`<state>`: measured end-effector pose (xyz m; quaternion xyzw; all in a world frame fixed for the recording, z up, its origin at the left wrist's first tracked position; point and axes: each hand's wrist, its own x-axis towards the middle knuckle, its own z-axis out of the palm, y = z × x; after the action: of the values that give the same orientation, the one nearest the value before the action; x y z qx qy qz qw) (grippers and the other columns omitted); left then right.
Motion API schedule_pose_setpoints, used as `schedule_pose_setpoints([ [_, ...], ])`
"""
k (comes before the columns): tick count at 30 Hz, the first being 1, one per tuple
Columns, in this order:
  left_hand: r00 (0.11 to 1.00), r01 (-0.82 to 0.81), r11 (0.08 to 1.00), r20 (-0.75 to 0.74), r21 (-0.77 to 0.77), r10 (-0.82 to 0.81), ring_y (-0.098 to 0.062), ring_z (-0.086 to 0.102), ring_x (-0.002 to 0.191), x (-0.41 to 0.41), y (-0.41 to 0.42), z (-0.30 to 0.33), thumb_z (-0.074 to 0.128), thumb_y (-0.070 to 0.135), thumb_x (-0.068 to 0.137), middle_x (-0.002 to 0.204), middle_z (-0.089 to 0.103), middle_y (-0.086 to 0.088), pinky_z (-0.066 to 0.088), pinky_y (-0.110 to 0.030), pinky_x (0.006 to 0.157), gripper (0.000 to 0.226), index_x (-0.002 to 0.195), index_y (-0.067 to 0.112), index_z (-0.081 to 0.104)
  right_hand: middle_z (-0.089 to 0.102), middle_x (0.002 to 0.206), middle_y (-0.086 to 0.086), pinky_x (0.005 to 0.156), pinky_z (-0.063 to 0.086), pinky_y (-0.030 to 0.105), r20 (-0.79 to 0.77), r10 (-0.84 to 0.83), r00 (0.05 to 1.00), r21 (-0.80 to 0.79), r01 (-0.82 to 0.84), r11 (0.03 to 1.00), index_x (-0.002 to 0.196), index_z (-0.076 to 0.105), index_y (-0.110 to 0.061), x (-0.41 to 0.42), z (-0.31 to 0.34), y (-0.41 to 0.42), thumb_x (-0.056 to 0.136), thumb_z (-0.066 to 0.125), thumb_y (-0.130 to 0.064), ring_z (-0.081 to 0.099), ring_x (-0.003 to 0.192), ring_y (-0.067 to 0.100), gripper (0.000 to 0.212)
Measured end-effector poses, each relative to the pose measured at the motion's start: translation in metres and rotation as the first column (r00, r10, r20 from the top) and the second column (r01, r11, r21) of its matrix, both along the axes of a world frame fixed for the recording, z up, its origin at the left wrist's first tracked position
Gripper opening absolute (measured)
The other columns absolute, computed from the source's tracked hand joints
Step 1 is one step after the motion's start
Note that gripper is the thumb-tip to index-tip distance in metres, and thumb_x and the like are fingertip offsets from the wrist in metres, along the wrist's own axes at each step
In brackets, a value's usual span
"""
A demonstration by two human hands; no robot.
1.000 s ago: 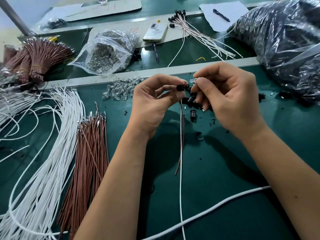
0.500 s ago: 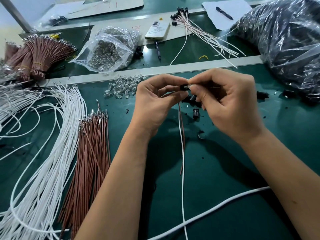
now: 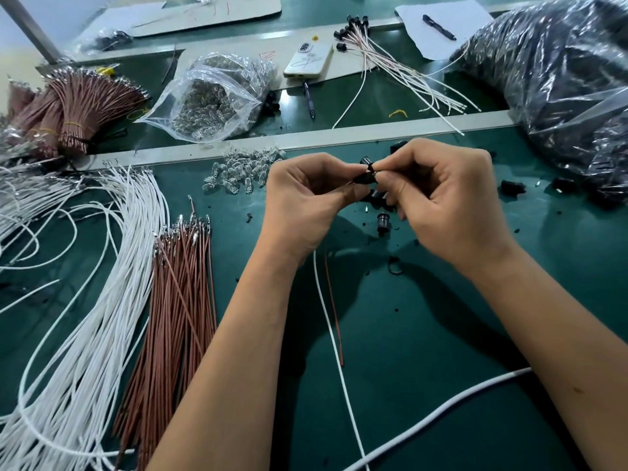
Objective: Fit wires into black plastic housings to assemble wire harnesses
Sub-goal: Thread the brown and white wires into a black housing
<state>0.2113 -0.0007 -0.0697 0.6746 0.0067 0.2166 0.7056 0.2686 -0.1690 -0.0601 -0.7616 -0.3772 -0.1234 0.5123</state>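
one harness in hand, most of the wire stock still loose

the desk holds big heaps of white wires and brown wires, unfitted; a few finished harnesses lie at the back. the left hand and right hand both pinch one black housing above the desk, its two wires hanging below.

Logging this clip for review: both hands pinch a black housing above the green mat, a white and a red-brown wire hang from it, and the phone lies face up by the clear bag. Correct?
Not quite. The head view shows the phone lying face down, its camera side up. The rest holds: the left hand and right hand pinch the black housing above the green mat, with the white wire and red-brown wire hanging below.
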Motion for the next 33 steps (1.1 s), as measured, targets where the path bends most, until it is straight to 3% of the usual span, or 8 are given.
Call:
schedule_pose_setpoints([
  [6,0.998,0.041,0.997,-0.048,-0.059,-0.044,-0.021,0.072,0.078,-0.001,0.000,-0.002,0.076,-0.020,0.072,0.081,0.076,-0.010,0.059,-0.029,0.079,0.023,0.085,0.000,0.073,0.067,0.072,-0.003,0.059,0.050,0.021,-0.015,0.057,0.998,-0.012,-0.057,0.998,0.093,0.074,-0.002,0.003,0.001,-0.002,0.092,0.072,-0.002,0.063,0.059,0.009,0.002],
  [13,1.000,-0.019,0.999,0.005,0.045,0.019,-0.020,0.075,0.078,-0.002,-0.002,-0.001,0.079,-0.017,0.071,0.081,0.077,-0.006,0.060,-0.030,0.077,0.026,0.087,0.004,0.075,0.067,0.069,-0.009,0.057,0.049,0.021,-0.155,0.045,0.987,0.015,-0.043,0.999,0.089,0.072,-0.005,0.003,-0.004,0.001,0.092,0.072,-0.003,0.064,0.056,0.011,0.004],
  [18,1.000,0.011,0.997,0.024,0.072,-0.012,-0.021,0.075,0.078,-0.003,0.000,0.000,0.080,-0.017,0.070,0.081,0.077,-0.006,0.059,-0.029,0.078,0.029,0.087,0.006,0.075,0.068,0.068,0.007,0.050,0.046,0.023,-0.328,0.195,0.924,0.121,-0.164,0.979,0.089,0.069,-0.001,0.008,-0.003,-0.004,0.093,0.070,0.003,0.060,0.054,0.014,0.006],
  [22,0.999,0.049,0.994,-0.015,0.097,-0.048,-0.023,0.074,0.078,-0.004,0.002,-0.001,0.079,-0.018,0.070,0.082,0.076,-0.014,0.060,-0.030,0.078,0.027,0.089,0.000,0.074,0.068,0.066,0.003,0.053,0.046,0.017,-0.278,0.193,0.941,0.019,-0.196,0.981,0.088,0.070,-0.001,0.009,-0.003,-0.005,0.092,0.071,0.001,0.060,0.053,0.007,0.005],
  [24,0.999,0.047,0.997,-0.009,0.061,-0.046,-0.024,0.075,0.078,-0.004,0.000,-0.001,0.078,-0.019,0.071,0.081,0.076,-0.013,0.060,-0.031,0.078,0.026,0.086,0.002,0.074,0.069,0.068,0.009,0.051,0.048,0.020,-0.320,0.203,0.926,0.079,-0.187,0.979,0.089,0.071,0.001,0.007,-0.003,-0.003,0.092,0.073,0.002,0.061,0.054,0.012,0.004],
  [27,0.998,0.061,0.997,-0.003,-0.053,-0.061,-0.024,0.075,0.077,-0.003,-0.001,-0.001,0.076,-0.018,0.072,0.082,0.077,-0.012,0.060,-0.032,0.078,0.021,0.081,0.000,0.072,0.070,0.070,0.011,0.051,0.052,0.023,-0.464,0.281,0.840,0.280,-0.162,0.946,0.092,0.073,0.002,0.003,0.001,0.000,0.092,0.073,-0.001,0.062,0.056,0.017,0.003],
  [29,0.997,0.082,0.991,0.000,-0.103,-0.082,-0.019,0.074,0.076,-0.003,-0.002,0.000,0.076,-0.017,0.072,0.081,0.077,-0.009,0.059,-0.028,0.076,0.022,0.080,0.002,0.071,0.070,0.069,0.010,0.051,0.052,0.021,-0.589,0.374,0.716,0.410,-0.134,0.902,0.088,0.075,-0.002,0.002,0.007,0.000,0.090,0.072,-0.013,0.061,0.056,0.015,0.011],
  [33,0.994,0.109,0.984,0.010,-0.142,-0.109,-0.016,0.073,0.076,-0.004,-0.007,0.003,0.073,-0.020,0.071,0.079,0.077,-0.006,0.058,-0.026,0.075,0.024,0.077,0.003,0.071,0.069,0.066,0.004,0.049,0.051,0.014,-0.738,0.434,0.517,0.469,-0.070,0.881,0.071,0.078,-0.015,0.001,0.013,-0.001,0.080,0.073,-0.023,0.060,0.053,0.008,0.013],
])
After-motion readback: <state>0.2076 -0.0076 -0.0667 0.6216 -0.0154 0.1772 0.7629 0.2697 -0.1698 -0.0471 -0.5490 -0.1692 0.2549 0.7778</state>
